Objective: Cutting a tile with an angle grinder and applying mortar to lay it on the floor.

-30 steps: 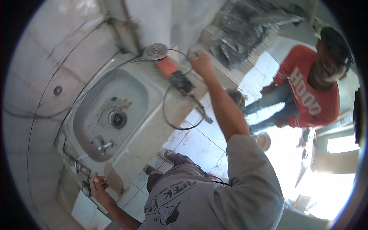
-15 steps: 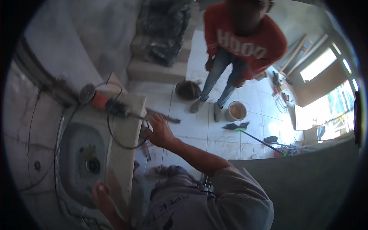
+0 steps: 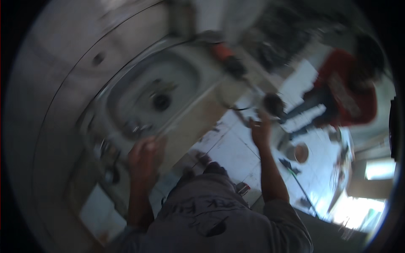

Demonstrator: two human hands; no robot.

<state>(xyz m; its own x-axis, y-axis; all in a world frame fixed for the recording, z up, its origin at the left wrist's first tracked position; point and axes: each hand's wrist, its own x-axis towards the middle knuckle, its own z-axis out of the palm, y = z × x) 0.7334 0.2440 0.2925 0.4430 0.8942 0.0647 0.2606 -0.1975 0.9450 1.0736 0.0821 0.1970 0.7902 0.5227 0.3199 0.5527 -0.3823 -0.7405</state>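
The picture is blurred by motion. My left hand point(image 3: 145, 159) hovers at the front edge of the pale counter point(image 3: 198, 116), beside the near end of the grey sink point(image 3: 120, 101). Its fingers are smeared, and I make out nothing in them. Further right, my right hand point(image 3: 260, 128) is raised above the tiled floor, off the far end of the counter. The power cord point(image 3: 225, 99) of an orange and black angle grinder point(image 3: 228, 59) loops close to its fingers. Whether that hand grips anything is hidden by the blur. The grinder lies on the counter past the sink.
A person in a red sweatshirt point(image 3: 354, 97) stands at the right. Near their feet are a dark round tub point(image 3: 273, 105), a bucket point(image 3: 288, 151) and a broom with a green handle point(image 3: 302, 187). Metal fittings point(image 3: 110, 173) lie by the sink's near end.
My view has swung, so the sink and counter now run diagonally. My left hand has come from over the basin to the counter's front edge. My right hand is further from the grinder.
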